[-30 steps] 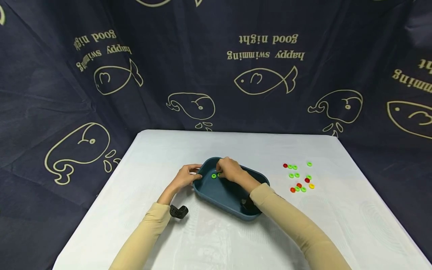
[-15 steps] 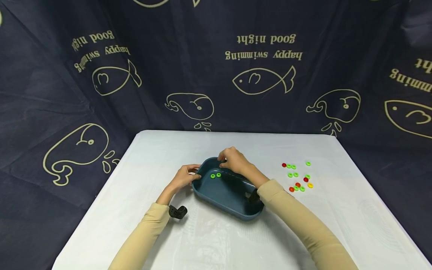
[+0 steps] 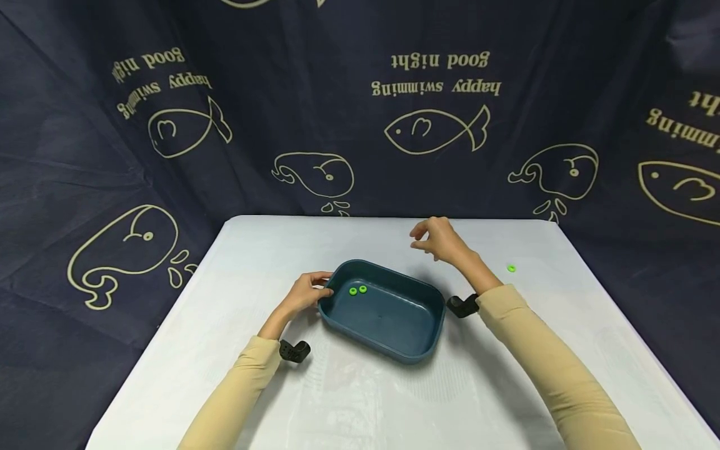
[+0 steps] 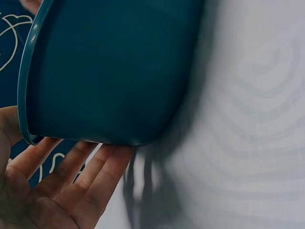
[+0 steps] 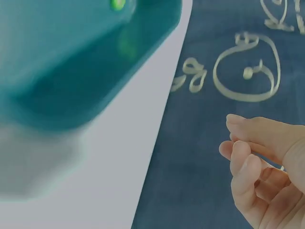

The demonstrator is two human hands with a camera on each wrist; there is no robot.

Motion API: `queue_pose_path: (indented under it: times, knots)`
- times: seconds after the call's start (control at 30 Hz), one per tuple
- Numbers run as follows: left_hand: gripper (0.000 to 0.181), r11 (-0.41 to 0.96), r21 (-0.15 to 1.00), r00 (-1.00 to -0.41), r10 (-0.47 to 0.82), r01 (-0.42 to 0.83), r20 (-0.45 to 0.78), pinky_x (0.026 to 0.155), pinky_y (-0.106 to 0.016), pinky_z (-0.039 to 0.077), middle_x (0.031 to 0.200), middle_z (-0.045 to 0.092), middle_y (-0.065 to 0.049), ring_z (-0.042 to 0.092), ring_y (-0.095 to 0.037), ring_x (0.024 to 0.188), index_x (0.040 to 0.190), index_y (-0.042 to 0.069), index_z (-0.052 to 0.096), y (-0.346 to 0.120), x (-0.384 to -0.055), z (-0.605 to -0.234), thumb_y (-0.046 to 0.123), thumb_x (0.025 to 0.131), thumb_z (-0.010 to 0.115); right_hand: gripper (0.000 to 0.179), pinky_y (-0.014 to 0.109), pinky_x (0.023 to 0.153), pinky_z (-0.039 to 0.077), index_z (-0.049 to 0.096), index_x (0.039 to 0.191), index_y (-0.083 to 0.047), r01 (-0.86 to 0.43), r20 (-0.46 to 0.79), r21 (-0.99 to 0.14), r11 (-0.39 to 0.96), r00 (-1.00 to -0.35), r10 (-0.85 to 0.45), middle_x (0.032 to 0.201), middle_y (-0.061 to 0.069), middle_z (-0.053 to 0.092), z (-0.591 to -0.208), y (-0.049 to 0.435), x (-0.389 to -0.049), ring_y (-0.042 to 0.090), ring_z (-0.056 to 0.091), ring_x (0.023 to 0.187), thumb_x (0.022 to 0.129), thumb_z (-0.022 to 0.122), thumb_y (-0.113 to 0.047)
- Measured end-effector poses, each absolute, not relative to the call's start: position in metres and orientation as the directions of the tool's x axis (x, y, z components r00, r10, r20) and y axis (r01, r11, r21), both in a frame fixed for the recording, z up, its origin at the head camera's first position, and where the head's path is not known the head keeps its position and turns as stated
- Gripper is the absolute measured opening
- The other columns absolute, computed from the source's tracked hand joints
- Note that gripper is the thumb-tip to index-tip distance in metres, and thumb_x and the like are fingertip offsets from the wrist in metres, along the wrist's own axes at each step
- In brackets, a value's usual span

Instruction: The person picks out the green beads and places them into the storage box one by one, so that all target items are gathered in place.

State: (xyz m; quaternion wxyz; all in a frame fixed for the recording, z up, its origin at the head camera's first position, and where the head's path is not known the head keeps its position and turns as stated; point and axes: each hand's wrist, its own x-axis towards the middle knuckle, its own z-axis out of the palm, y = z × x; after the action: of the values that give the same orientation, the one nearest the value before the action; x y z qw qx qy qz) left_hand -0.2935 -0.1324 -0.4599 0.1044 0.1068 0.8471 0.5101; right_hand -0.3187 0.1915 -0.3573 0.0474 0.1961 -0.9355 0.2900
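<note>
A dark teal plastic bin (image 3: 382,315) sits at a slant on the white table. Two small green rings (image 3: 362,289) lie inside near its far left corner. My left hand (image 3: 304,292) holds the bin's left end, thumb over the rim; in the left wrist view the fingers (image 4: 90,176) touch the wall from outside. Above the table beyond the bin, my right hand (image 3: 441,240) is in the air, fingers loosely bent. The right wrist view shows nothing between its thumb and fingers (image 5: 245,174).
One green ring (image 3: 511,269) shows on the table (image 3: 360,400) at the right; the right arm covers the spot where other small rings lay. Black wrist cameras (image 3: 462,306) sit on both wrists. A dark blue cloth (image 3: 360,125) with fish drawings hangs behind.
My right hand has come up out of the bin and moved right and away, its arm now covering most of the loose rings. The left hand keeps its hold; the bin stays put.
</note>
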Motion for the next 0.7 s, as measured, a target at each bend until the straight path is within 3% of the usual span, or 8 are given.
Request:
queue_pose_path:
  times: [0.3, 0.7]
  knots:
    - [0.045, 0.458, 0.884, -0.946, 0.317, 0.095, -0.063, 0.051, -0.033, 0.045, 0.118, 0.057, -0.034, 0.058, -0.047, 0.085, 0.130, -0.008, 0.050, -0.132, -0.295, -0.461, 0.001, 0.087, 0.059, 0.025, 0.030, 0.043, 0.050, 0.068, 0.103, 0.004, -0.275, 0.160, -0.548, 0.790, -0.962, -0.223, 0.097, 0.024, 0.069, -0.372, 0.258, -0.314, 0.024, 0.064, 0.060, 0.081, 0.071, -0.007]
    - [0.043, 0.461, 0.885, -0.957, 0.281, 0.070, -0.071, 0.048, -0.026, 0.043, 0.117, 0.061, -0.024, 0.062, -0.023, 0.074, 0.128, 0.004, 0.058, -0.132, -0.293, -0.459, 0.006, 0.085, 0.064, 0.026, 0.038, 0.051, 0.055, 0.068, 0.104, 0.007, -0.138, 0.080, -0.618, 0.774, -0.990, -0.113, 0.092, 0.024, 0.069, -0.409, 0.309, -0.297, 0.033, 0.067, 0.067, 0.084, 0.068, -0.009]
